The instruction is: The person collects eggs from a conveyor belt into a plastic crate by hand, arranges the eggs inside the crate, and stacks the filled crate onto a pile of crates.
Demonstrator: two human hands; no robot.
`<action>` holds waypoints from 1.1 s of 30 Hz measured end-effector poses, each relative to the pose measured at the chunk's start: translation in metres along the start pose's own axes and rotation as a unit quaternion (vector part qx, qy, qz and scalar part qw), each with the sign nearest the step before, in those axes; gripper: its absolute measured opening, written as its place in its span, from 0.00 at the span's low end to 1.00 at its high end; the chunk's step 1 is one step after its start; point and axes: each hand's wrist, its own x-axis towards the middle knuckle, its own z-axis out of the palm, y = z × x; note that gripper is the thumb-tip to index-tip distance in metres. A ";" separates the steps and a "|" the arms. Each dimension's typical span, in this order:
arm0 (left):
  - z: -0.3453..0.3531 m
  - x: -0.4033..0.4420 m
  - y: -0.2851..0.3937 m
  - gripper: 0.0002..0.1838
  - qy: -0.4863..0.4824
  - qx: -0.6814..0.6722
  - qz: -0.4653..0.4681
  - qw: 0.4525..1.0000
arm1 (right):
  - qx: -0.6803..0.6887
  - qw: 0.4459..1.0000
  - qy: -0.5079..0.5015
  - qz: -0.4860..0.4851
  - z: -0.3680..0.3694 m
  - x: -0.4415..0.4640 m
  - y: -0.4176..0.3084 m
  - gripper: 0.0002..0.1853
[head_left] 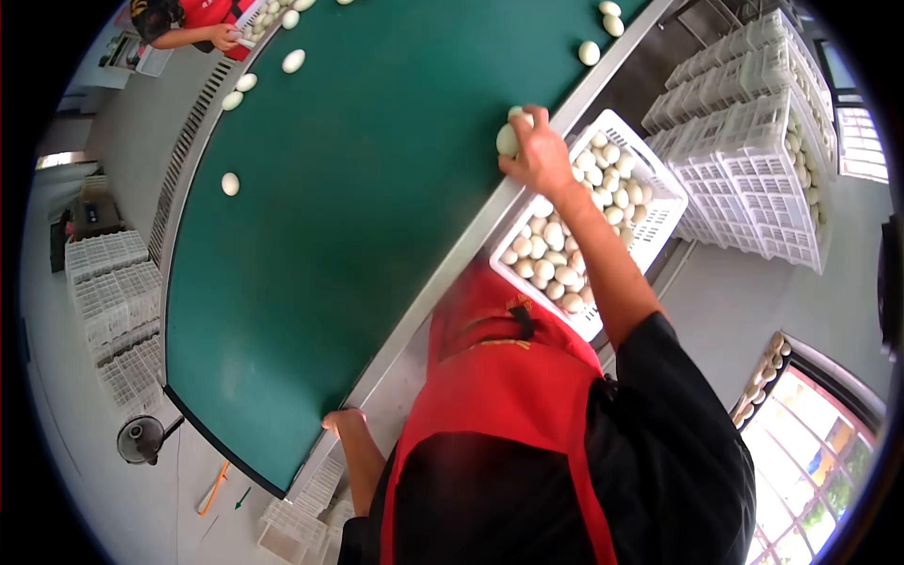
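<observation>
The right hand [539,155] grasps at eggs over the green belt [311,188], close to its metal rim [428,299]. The nearer egg [508,140] stretches roughly up and down the view, its long axis slanting across the rim's line; another [519,114] is partly hidden by fingers — its direction unclear. The left hand [345,420] touches the rim lower down — its grip can't be told. A white basket [665,217] of eggs sits beside the rim, under the right forearm.
</observation>
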 end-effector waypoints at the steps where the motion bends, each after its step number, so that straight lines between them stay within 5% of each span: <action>1: -0.002 0.000 0.000 0.38 0.007 0.025 0.018 0.999 | -0.020 0.999 -0.030 0.002 -0.005 0.003 0.005 0.33; 5: -0.013 -0.022 0.011 0.33 0.007 -0.082 -0.060 0.995 | -0.076 0.988 -0.120 0.051 -0.007 0.017 0.019 0.34; 8: -0.009 -0.013 0.008 0.31 0.014 -0.026 -0.021 0.999 | -0.094 0.975 -0.185 0.076 -0.020 0.032 0.005 0.34; 11: -0.016 -0.026 0.011 0.31 0.008 -0.082 -0.044 0.996 | -0.057 0.974 -0.217 0.002 -0.029 0.038 0.015 0.33; 15: -0.002 -0.005 0.007 0.32 -0.015 -0.067 -0.015 0.998 | 0.278 0.911 -0.292 0.093 -0.083 0.025 0.026 0.32; 17: -0.006 -0.009 0.006 0.32 -0.038 -0.103 -0.023 0.994 | 0.436 0.864 -0.243 0.074 -0.080 -0.018 0.064 0.33; 21: 0.006 -0.019 0.012 0.32 -0.058 -0.091 -0.020 0.994 | 0.439 0.776 -0.361 0.273 -0.061 -0.135 0.100 0.38; 24: 0.032 -0.035 0.016 0.32 -0.098 -0.062 -0.023 0.993 | 0.429 0.843 -0.281 0.160 0.017 -0.225 0.135 0.43; 25: 0.036 -0.040 0.017 0.32 -0.104 -0.048 -0.015 0.993 | 0.270 0.920 -0.263 0.107 0.019 -0.229 0.111 0.43; 26: 0.039 -0.039 0.015 0.32 -0.096 -0.031 -0.005 0.995 | 0.445 0.818 -0.257 0.258 0.025 -0.243 0.090 0.44; 29: 0.040 -0.062 0.018 0.32 -0.091 0.001 0.017 0.996 | 0.227 0.915 -0.256 0.215 0.038 -0.235 0.056 0.38; 33: 0.040 -0.079 0.025 0.33 -0.101 0.003 0.014 0.995 | 0.304 0.874 -0.277 0.259 0.028 -0.222 0.032 0.35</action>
